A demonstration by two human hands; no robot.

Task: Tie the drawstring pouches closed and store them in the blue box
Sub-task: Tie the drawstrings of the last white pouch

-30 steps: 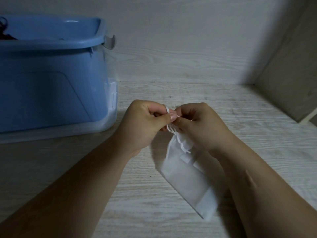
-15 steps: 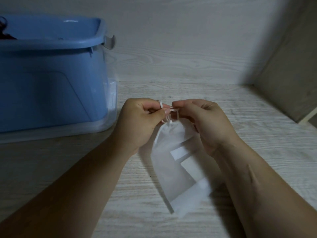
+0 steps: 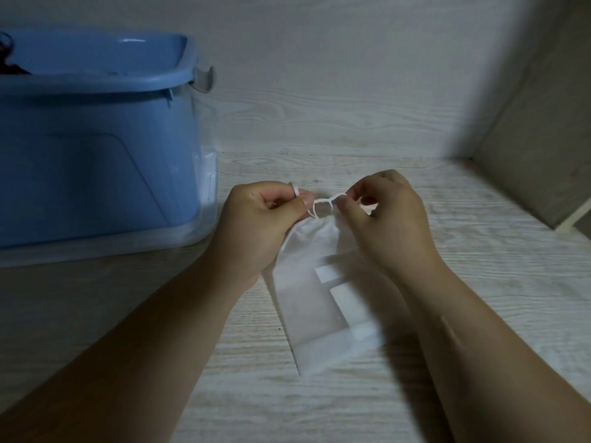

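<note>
A sheer white drawstring pouch [image 3: 323, 295] hangs from my hands just above the pale wood-grain surface, its neck gathered at the top. My left hand [image 3: 260, 225] pinches one end of the white drawstring [image 3: 321, 203], which loops over a fingertip. The other end of that string is pinched by my right hand [image 3: 388, 219], slightly apart from the left. Flat white rectangles show through the pouch fabric. The blue box [image 3: 92, 148] stands at the left, open at the top, with something dark inside at its far left.
The blue box sits on a clear plastic lid [image 3: 192, 233] that sticks out at its base. A wall rises behind, and a side panel [image 3: 540, 155] closes the space at the right.
The pouch has swung from a rightward slant to hanging more straight down. My hands have moved a little apart, drawing the string out between them.
</note>
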